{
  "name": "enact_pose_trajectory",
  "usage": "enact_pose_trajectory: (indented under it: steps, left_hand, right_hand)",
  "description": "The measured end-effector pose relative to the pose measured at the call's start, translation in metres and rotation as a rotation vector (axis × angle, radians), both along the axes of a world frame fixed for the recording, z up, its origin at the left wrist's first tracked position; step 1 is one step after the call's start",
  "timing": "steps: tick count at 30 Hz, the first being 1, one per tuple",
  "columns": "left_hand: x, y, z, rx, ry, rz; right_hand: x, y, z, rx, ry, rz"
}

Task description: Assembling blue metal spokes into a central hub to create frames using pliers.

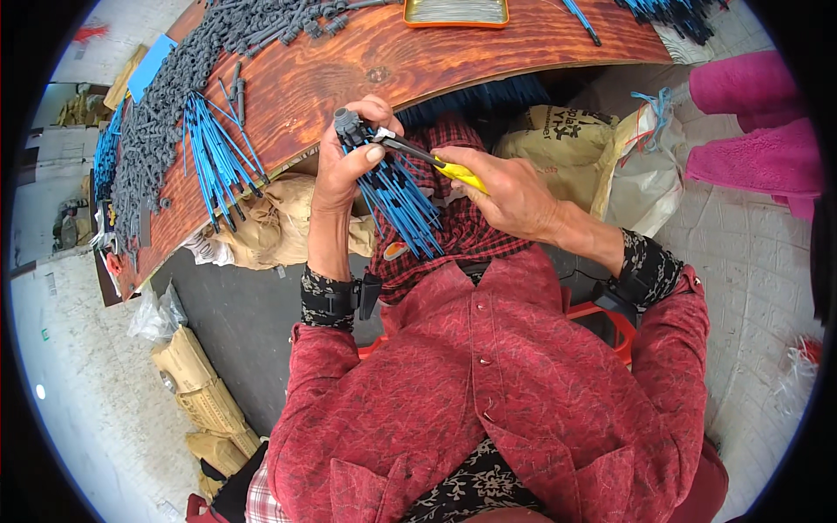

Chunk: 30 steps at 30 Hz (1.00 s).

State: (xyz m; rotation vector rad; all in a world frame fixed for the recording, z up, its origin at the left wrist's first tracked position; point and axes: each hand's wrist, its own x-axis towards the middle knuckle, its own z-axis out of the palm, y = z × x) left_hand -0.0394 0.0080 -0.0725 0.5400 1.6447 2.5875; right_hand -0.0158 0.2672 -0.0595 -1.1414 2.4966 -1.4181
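From the head, through the left of two side-by-side fisheye cameras, we look steeply down, facing the wooden table (pixel 349 96). We see the left hand (pixel 334 179) and right hand (pixel 519 196) from close above, at the table's near side, and the red jacket (pixel 523 375) farther back from the table.

I have my bare left hand (pixel 338 173) curled, its forearm (pixel 330 240) pointing far; my bare right hand (pixel 516 196) clenches just rightward.
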Motion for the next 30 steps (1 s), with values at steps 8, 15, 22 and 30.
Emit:
enact_pose_trajectory:
  steps: [8,15,22,30]
  left_hand:
    - [0.007,0.009,0.018,-0.223,-0.101,-0.014]
    - [0.021,0.006,0.02,-0.237,-0.068,-0.073]
    - [0.02,0.01,0.022,-0.122,-0.027,-0.188]
    - [0.019,0.012,0.024,-0.176,-0.097,-0.052]
  right_hand:
    - [-0.005,0.017,0.011,0.037,0.091,-0.02]
    - [-0.021,0.044,0.088,0.146,-0.863,0.319]
    - [-0.017,0.054,0.06,-0.1,-1.578,0.637]
    - [-0.006,0.057,0.095,0.197,-0.201,0.001]
